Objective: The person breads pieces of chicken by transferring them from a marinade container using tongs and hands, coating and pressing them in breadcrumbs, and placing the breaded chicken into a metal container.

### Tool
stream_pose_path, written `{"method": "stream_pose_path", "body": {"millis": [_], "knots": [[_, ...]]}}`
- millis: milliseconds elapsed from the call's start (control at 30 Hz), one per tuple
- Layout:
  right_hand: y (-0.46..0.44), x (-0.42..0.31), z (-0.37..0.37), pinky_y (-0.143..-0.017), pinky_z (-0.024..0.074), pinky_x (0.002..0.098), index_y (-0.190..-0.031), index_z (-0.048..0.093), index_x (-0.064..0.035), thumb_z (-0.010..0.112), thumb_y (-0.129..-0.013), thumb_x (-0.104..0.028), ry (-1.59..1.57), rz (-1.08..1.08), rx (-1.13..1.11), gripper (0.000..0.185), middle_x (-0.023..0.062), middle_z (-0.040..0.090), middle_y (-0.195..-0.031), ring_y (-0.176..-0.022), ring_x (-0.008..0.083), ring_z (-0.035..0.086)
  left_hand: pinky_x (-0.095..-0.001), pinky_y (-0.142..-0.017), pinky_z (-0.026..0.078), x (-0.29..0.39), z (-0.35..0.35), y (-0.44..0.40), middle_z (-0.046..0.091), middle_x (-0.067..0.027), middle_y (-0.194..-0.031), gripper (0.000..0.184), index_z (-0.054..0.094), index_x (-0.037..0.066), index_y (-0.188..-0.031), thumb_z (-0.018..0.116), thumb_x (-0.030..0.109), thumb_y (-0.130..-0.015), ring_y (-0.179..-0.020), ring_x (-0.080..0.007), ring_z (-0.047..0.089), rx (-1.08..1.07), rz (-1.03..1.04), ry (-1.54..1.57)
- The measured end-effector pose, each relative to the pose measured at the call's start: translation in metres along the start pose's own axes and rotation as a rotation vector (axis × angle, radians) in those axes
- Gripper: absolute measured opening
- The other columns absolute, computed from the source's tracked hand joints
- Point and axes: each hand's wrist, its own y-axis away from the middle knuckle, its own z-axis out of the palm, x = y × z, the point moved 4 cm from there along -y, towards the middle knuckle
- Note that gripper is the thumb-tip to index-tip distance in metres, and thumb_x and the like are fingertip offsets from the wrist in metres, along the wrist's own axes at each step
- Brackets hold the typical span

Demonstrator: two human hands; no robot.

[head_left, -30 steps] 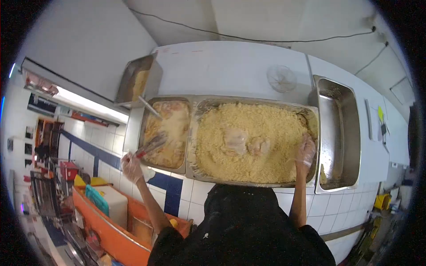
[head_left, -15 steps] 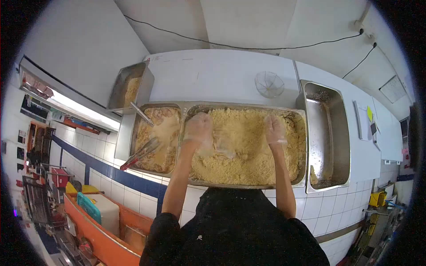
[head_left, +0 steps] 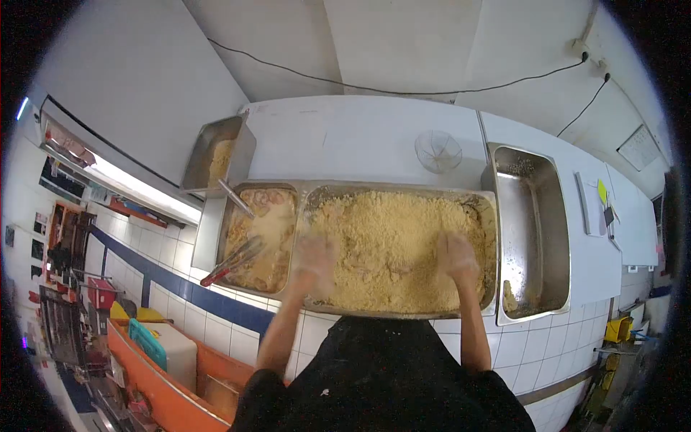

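A large metal pan holds pale yellow, crumbly breading. Over its left side is my left hand, in a clear plastic glove and smeared by motion. My right hand, also gloved, is at the right part of the breading; its fingers are blurred, so their grip does not show. Between the hands, breading-coated pieces lie partly buried. Left of the pan, a smaller tray contains pieces in a pale, wet batter. Red-handled tongs and another metal handle rest in it.
At the right stands a deep metal pan with crumbs inside. A small metal container with breading sits at the back left. A round wire strainer lies on the white surface. An orange bin is at lower left.
Both hands have moved nearer my body over the breading. Loose breading between them has shifted, with coated pieces showing there now. The camera view has tilted slightly.
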Motion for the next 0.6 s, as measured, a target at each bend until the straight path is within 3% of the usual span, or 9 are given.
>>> {"method": "stream_pose_path", "body": {"millis": [67, 133, 167, 233, 300, 367, 500, 567, 600], "knots": [[0.011, 0.009, 0.024, -0.081, 0.0497, 0.0418, -0.119, 0.054, -0.001, 0.047, -0.09, -0.019, 0.085, 0.078, -0.13, 0.035, 0.0181, 0.063, -0.103, -0.089, 0.0326, 0.063, -0.0419, -0.077, 0.051, 0.018, 0.004, 0.003, 0.064, -0.0179, -0.099, 0.03, 0.059, 0.006, -0.109, 0.052, 0.02, -0.083, -0.092, -0.0316, 0.063, -0.533, -0.161, 0.404], [0.015, 0.028, 0.081, -0.082, 0.0496, 0.041, -0.123, 0.05, -0.0003, 0.046, -0.09, -0.017, 0.056, 0.216, -0.277, 0.037, 0.0173, 0.062, -0.109, -0.092, 0.031, 0.063, -0.0407, -0.078, 0.05, 0.034, 0.023, 0.01, 0.064, -0.0171, -0.102, 0.035, 0.057, 0.006, -0.115, 0.052, 0.019, -0.083, -0.093, -0.0313, 0.062, -0.573, -0.352, 0.44], [0.02, 0.053, 0.138, -0.083, 0.0491, 0.0406, -0.124, 0.05, 0.0009, 0.046, -0.091, -0.016, 0.192, 0.082, -0.179, 0.037, 0.0167, 0.062, -0.112, -0.095, 0.0299, 0.062, -0.0396, -0.079, 0.05, 0.034, 0.031, 0.016, 0.063, -0.0162, -0.104, 0.04, 0.054, 0.006, -0.12, 0.052, 0.019, -0.082, -0.094, -0.0311, 0.061, -0.607, -0.537, 0.471], [0.019, 0.052, 0.144, -0.084, 0.0485, 0.0403, -0.124, 0.049, 0.0022, 0.046, -0.092, -0.015, 0.333, -0.044, -0.074, 0.037, 0.016, 0.062, -0.114, -0.098, 0.0288, 0.061, -0.0395, -0.081, 0.049, 0.029, 0.006, 0.014, 0.063, -0.0156, -0.105, 0.038, 0.055, 0.006, -0.119, 0.051, 0.019, -0.084, -0.096, -0.0326, 0.06, -0.51, -0.541, 0.449], [0.014, 0.023, 0.086, -0.088, 0.0465, 0.0385, -0.124, 0.048, 0.0051, 0.049, -0.093, -0.016, -1.243, 0.171, 0.279, 0.038, 0.0142, 0.059, -0.121, -0.105, 0.0282, 0.058, -0.0394, -0.084, 0.048, 0.026, -0.012, 0.01, 0.063, -0.015, -0.106, 0.036, 0.055, 0.006, -0.119, 0.05, 0.02, -0.086, -0.097, -0.0341, 0.058, -0.423, -0.559, 0.431], [0.003, -0.019, 0.023, -0.095, 0.0432, 0.0365, -0.124, 0.048, 0.0039, 0.054, -0.091, -0.021, -1.435, 0.055, 0.047, 0.042, 0.0155, 0.057, -0.122, -0.107, 0.0295, 0.055, -0.0424, -0.092, 0.044, 0.018, -0.021, -0.004, 0.06, -0.0183, -0.116, 0.036, 0.056, 0.007, -0.122, 0.048, 0.025, -0.092, -0.117, -0.0333, 0.048, -0.122, -0.596, 0.855], [-0.036, -0.066, -0.016, -0.1, 0.0396, 0.0357, -0.12, 0.052, 0.0006, 0.053, -0.091, -0.023, -0.79, 0.157, -0.132, 0.038, 0.0157, 0.055, -0.123, -0.115, 0.0294, 0.051, -0.045, -0.079, 0.049, 0.013, 0.013, -0.038, 0.062, -0.0187, -0.102, 0.035, 0.062, 0.004, -0.107, 0.049, 0.032, -0.091, -0.091, -0.035, 0.06, -0.031, -0.341, 0.446], [-0.04, -0.087, -0.017, -0.091, 0.0455, 0.04, -0.101, 0.062, 0.0007, 0.049, -0.094, -0.021, -0.51, 0.162, 0.23, 0.026, 0.0168, 0.063, -0.099, -0.094, 0.0285, 0.061, -0.0471, -0.075, 0.049, 0.011, -0.004, -0.07, 0.061, -0.0211, -0.099, 0.038, 0.063, 0.002, -0.1, 0.046, 0.036, -0.093, -0.086, -0.0365, 0.06, -0.065, -0.76, 0.678], [-0.046, -0.094, 0.001, -0.091, 0.0455, 0.04, -0.101, 0.062, 0.0007, 0.049, -0.094, -0.021, -0.51, 0.173, 0.22, 0.026, 0.0168, 0.063, -0.099, -0.094, 0.0285, 0.061, -0.0471, -0.075, 0.049, 0.025, -0.002, -0.076, 0.061, -0.0211, -0.099, 0.038, 0.063, 0.002, -0.1, 0.046, 0.036, -0.093, -0.086, -0.0365, 0.06, -0.08, -0.757, 0.681]]}}
